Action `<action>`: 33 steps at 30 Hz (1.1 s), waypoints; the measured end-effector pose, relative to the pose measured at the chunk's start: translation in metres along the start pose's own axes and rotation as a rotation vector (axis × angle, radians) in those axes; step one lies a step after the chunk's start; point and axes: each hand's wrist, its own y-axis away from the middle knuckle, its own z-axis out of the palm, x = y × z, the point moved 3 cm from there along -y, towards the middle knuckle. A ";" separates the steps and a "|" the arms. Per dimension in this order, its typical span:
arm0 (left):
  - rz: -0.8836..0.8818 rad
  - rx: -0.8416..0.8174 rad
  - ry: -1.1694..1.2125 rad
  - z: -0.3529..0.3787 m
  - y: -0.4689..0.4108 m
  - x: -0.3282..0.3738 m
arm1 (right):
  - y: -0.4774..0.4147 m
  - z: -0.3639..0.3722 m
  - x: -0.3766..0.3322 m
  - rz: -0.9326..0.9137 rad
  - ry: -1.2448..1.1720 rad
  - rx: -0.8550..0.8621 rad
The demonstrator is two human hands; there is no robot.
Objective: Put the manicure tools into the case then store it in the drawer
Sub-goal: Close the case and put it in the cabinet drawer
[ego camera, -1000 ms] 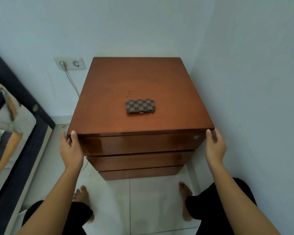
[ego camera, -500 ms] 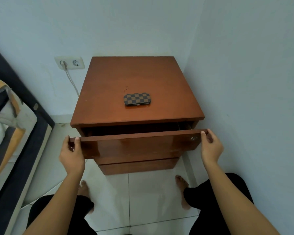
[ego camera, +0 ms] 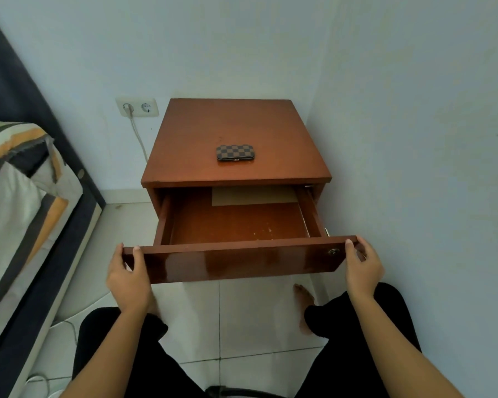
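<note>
A closed checkered brown manicure case (ego camera: pixel 235 152) lies on top of the wooden nightstand (ego camera: pixel 242 124), near its middle. The top drawer (ego camera: pixel 236 261) is pulled far out, showing a brown bottom with a sheet of tan paper (ego camera: pixel 253 195) at the back. My left hand (ego camera: pixel 128 278) grips the left end of the drawer front and my right hand (ego camera: pixel 361 267) grips the right end, by the small round lock (ego camera: pixel 333 251). No loose manicure tools are in sight.
The nightstand stands in a corner, with a white wall close on the right. A bed (ego camera: pixel 20 214) with striped bedding runs along the left. A wall socket (ego camera: pixel 137 107) with a plugged cable sits behind the nightstand. My legs and bare feet are on the tiled floor (ego camera: pixel 253 320).
Both hands have pulled the top drawer from shut to far open, and my view has backed away from the nightstand. The case has stayed in place.
</note>
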 end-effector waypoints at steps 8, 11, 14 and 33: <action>0.365 -0.190 -0.321 0.024 -0.058 0.057 | -0.053 0.032 -0.062 -0.419 0.349 -0.323; 0.514 -0.372 -0.435 0.065 -0.090 0.084 | -0.072 0.086 -0.100 -0.561 0.478 -0.522; 0.579 -0.534 -0.589 0.114 -0.110 0.100 | -0.078 0.151 -0.134 -0.707 0.554 -0.676; 0.608 -0.597 -0.841 0.187 -0.156 0.099 | -0.056 0.293 -0.165 -0.915 0.680 -0.935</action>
